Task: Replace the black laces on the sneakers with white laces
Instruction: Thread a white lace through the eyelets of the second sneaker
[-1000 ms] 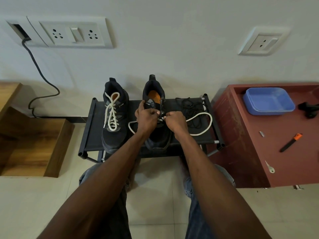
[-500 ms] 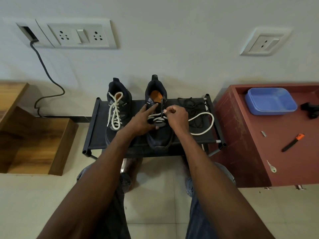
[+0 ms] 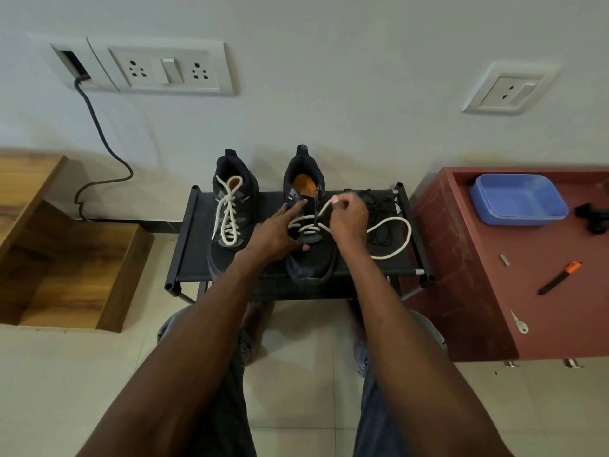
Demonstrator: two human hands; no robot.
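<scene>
Two black sneakers stand on a low black rack [image 3: 191,255]. The left sneaker [image 3: 230,239] carries a white lace through all its eyelets. The right sneaker [image 3: 311,258] has a white lace [image 3: 392,239] threaded across its lower eyelets, and the loose part loops over the rack to the right. My left hand [image 3: 280,232] rests on this shoe's left side with fingers stretched out. My right hand [image 3: 349,219] pinches one end of the white lace above the tongue. A heap of black laces [image 3: 379,206] lies behind my right hand.
A dark red table [image 3: 461,252] on the right holds a blue tray [image 3: 519,199], an orange-tipped tool [image 3: 558,277], a black object [image 3: 594,214] and a small white piece [image 3: 520,323]. A wooden step [image 3: 69,258] sits left. A cable [image 3: 99,136] hangs from the wall sockets.
My left hand let go of the lace, opened and laid its fingers on the shoe. My right hand rose toward the tongue, pulling the lace end up and to the right.
</scene>
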